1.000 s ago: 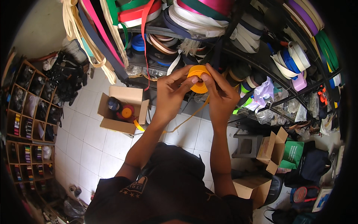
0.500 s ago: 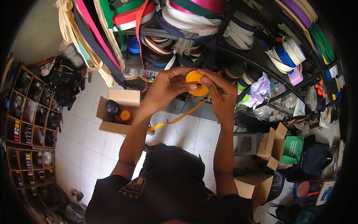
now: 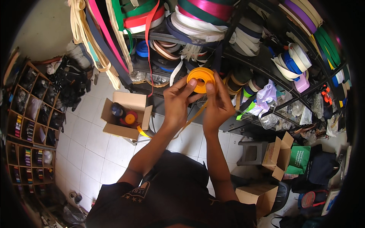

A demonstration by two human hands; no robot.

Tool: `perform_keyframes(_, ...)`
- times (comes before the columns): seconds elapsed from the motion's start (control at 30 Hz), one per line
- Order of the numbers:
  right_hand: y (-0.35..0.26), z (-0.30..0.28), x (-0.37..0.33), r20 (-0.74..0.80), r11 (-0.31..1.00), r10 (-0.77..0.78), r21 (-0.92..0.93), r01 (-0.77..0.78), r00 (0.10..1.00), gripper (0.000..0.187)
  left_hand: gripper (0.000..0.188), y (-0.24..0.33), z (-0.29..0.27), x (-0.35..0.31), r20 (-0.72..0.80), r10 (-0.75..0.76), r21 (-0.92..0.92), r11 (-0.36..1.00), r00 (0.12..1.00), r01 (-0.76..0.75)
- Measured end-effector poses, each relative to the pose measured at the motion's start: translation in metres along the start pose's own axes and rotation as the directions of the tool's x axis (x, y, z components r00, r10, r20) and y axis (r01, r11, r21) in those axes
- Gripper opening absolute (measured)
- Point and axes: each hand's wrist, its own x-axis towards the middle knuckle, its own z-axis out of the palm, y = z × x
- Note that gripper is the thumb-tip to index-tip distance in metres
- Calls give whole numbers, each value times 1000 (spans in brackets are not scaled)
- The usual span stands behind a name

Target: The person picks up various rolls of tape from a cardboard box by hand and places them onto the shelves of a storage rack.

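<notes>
Between both hands I hold a roll of yellow-orange webbing strap (image 3: 201,71), its coiled flat side with the centre hole turned toward me. My left hand (image 3: 178,102) grips the roll's left edge, thumb pressed on its face. My right hand (image 3: 218,108) is closed on the right edge, thumb also on the face. A loose strap tail (image 3: 194,116) hangs from the roll and runs down left behind my left forearm. More yellow strap reaches an open cardboard box (image 3: 121,131), which holds a red and orange roll (image 3: 130,117) and a dark rounded object (image 3: 117,110).
A dark shelf rack (image 3: 243,59) full of strap rolls stands ahead. Long straps (image 3: 99,34) hang at its left end. A wooden cubby shelf (image 3: 28,102) with thread spools is far left. A grey stool (image 3: 251,152) and open cartons (image 3: 279,154) sit at right.
The roll has turned so that its flat face shows more. Both thumbs now lie on that face, and the hands have come lower and closer together. The view has shifted slightly.
</notes>
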Motion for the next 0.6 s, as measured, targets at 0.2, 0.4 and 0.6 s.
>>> perform_keyframes(0.2,-3,-32,19,114,998,5,-68,3,993,25,39,1,-7,2,155,13,189,981,988,-43)
perform_keyframes(0.4,-14,-61,40,431,995,85,-92,-50,898,22,35,23,-2,8,390,-52,425,896,919,-129)
perform_keyframes(0.6,-15,-77,38,458,981,158,-170,-88,875,23,38,6,3,1,374,-171,430,903,912,-7)
